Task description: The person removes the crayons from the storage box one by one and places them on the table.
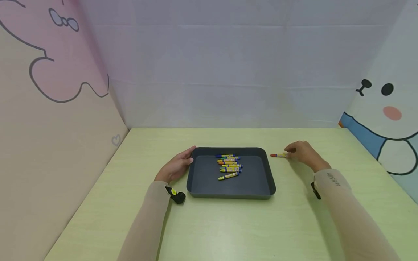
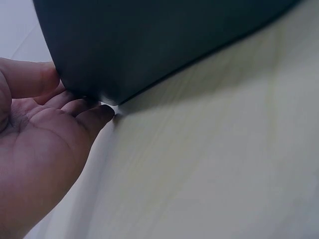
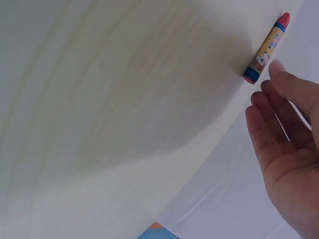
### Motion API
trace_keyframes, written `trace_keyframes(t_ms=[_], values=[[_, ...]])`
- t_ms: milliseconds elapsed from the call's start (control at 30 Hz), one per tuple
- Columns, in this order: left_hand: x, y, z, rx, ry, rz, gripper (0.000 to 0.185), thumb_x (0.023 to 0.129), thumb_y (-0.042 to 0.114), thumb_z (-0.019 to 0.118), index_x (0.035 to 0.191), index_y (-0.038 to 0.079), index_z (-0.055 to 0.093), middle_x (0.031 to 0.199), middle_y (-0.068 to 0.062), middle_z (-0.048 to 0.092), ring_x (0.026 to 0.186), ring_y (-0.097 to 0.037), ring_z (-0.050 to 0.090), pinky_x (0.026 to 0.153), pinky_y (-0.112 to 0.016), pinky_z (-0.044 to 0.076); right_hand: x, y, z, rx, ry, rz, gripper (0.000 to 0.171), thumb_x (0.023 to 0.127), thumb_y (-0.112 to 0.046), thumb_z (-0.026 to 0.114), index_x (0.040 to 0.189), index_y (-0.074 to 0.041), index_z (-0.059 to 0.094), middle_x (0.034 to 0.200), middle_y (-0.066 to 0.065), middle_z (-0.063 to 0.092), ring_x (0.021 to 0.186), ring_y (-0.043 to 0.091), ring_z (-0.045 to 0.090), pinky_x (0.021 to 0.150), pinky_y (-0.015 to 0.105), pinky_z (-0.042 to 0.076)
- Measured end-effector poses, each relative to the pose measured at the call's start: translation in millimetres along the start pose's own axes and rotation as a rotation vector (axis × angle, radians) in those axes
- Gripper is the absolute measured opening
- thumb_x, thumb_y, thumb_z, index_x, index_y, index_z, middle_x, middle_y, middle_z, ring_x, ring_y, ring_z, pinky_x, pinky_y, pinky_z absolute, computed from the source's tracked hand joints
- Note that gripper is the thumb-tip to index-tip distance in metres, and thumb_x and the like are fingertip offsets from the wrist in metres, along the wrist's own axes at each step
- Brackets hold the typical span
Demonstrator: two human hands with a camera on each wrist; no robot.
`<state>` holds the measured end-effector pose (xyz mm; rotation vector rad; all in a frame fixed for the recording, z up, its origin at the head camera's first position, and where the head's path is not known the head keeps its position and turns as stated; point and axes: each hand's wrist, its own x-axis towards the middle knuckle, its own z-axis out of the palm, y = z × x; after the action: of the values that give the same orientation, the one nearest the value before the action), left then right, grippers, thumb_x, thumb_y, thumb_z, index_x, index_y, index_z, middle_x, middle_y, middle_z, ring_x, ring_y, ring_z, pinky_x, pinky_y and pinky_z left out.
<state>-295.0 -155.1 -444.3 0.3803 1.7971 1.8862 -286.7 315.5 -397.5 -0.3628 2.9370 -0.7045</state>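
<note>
Where the pale green table (image 1: 228, 224) meets the left wall, nothing but a cartoon panel; next, left hand (image 1: 174, 167), fingers (image 2: 94, 115) straight and relaxed, resting against the left wall of the tray (image 1: 199, 177) at its far corner, gripping nothing; tray dark grey, flat on the table, holding a loose row of crayons (image 1: 230, 166) near its far middle; just right of the tray, one red crayon (image 1: 278, 155) lying on the table; right hand (image 1: 302, 152), fingers (image 3: 279, 74) open and loosely extended, fingertips just beside the crayon's blunt end, contact not clear.
</note>
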Motion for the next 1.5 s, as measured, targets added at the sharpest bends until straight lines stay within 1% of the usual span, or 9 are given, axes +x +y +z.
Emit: trace_keyframes(t_ms=[267,500,633,767,1000,1133,1233,1333,1500], values=[[-0.3,-0.9,-1.0,0.005,-0.004,0.001,0.062,0.102,-0.003,0.032,0.156,0.012,0.004,0.161,-0.006,-0.017,0.147,-0.024,-0.02,0.121,-0.044,-0.005,-2.5,-8.8,-3.7,0.033,0.041,-0.067,0.033,0.09,-0.008,0.066,0.116,0.011,0.064,0.107,0.028,0.067,0.099,0.042,0.062,0.082,0.051,0.052],[-1.0,1.2,0.8,-0.008,-0.007,0.005,0.063,0.102,-0.003,0.033,0.156,0.012,0.005,0.161,-0.006,-0.016,0.147,-0.023,-0.02,0.121,-0.043,-0.005,-2.9,-20.2,-1.7,0.089,0.036,-0.072,0.035,0.091,-0.012,0.065,0.119,0.008,0.063,0.114,0.027,0.065,0.104,0.042,0.061,0.081,0.046,0.054],[-1.7,1.6,0.9,-0.012,-0.007,0.008,0.063,0.102,-0.004,0.033,0.156,0.011,0.005,0.161,-0.007,-0.016,0.147,-0.024,-0.02,0.121,-0.044,-0.006,-0.8,-30.1,-0.5,0.105,0.039,-0.089,0.033,0.092,-0.012,0.064,0.12,0.006,0.064,0.115,0.025,0.066,0.105,0.042,0.062,0.083,0.047,0.053],[-1.7,1.6,1.1,-0.02,-0.003,0.005,0.063,0.102,-0.003,0.034,0.156,0.011,0.005,0.161,-0.006,-0.016,0.147,-0.023,-0.02,0.121,-0.043,-0.005,0.4,-40.4,-0.2,0.168,0.03,-0.118,0.034,0.093,-0.016,0.063,0.121,0.004,0.064,0.115,0.023,0.067,0.103,0.038,0.065,0.085,0.047,0.053],[-1.1,0.7,0.9,-0.016,-0.003,0.007,0.063,0.101,-0.003,0.033,0.156,0.011,0.006,0.161,-0.007,-0.017,0.147,-0.024,-0.02,0.121,-0.044,-0.006,4.5,-59.8,-1.0,0.346,-0.048,-0.118,0.039,0.091,-0.021,0.066,0.122,0.002,0.064,0.121,0.023,0.064,0.1,0.032,0.067,0.083,0.044,0.056],[-1.1,0.3,0.9,-0.014,-0.011,0.009,0.063,0.102,-0.003,0.033,0.156,0.011,0.005,0.161,-0.006,-0.016,0.147,-0.024,-0.02,0.121,-0.043,-0.005,9.3,-71.4,-2.0,0.348,-0.121,-0.126,0.038,0.091,-0.025,0.067,0.123,-0.004,0.065,0.124,0.019,0.064,0.105,0.028,0.065,0.086,0.045,0.055],[-0.2,0.0,0.3,-0.014,-0.015,0.018,0.063,0.101,-0.003,0.033,0.156,0.01,0.004,0.161,-0.007,-0.015,0.147,-0.024,-0.019,0.121,-0.044,-0.005,13.0,-80.0,-2.8,0.312,-0.175,-0.144,0.038,0.09,-0.03,0.067,0.123,-0.009,0.066,0.124,0.016,0.065,0.108,0.027,0.064,0.087,0.047,0.054],[0.2,-0.5,-0.6,-0.008,-0.015,0.023,0.063,0.101,-0.003,0.033,0.156,0.009,0.004,0.162,-0.006,-0.015,0.147,-0.024,-0.019,0.121,-0.044,-0.006,16.6,-89.3,-1.7,0.293,-0.22,-0.196,0.037,0.09,-0.029,0.067,0.122,-0.009,0.067,0.123,0.015,0.066,0.107,0.025,0.064,0.089,0.047,0.053],[0.6,-0.6,-0.9,0.003,-0.015,0.021,0.063,0.101,-0.005,0.033,0.156,0.01,0.006,0.162,-0.006,-0.015,0.147,-0.023,-0.02,0.12,-0.044,-0.006,23.5,-101.9,3.0,0.289,-0.302,-0.298,0.033,0.089,-0.022,0.069,0.117,-0.005,0.069,0.117,0.017,0.068,0.098,0.019,0.067,0.088,0.045,0.053]])
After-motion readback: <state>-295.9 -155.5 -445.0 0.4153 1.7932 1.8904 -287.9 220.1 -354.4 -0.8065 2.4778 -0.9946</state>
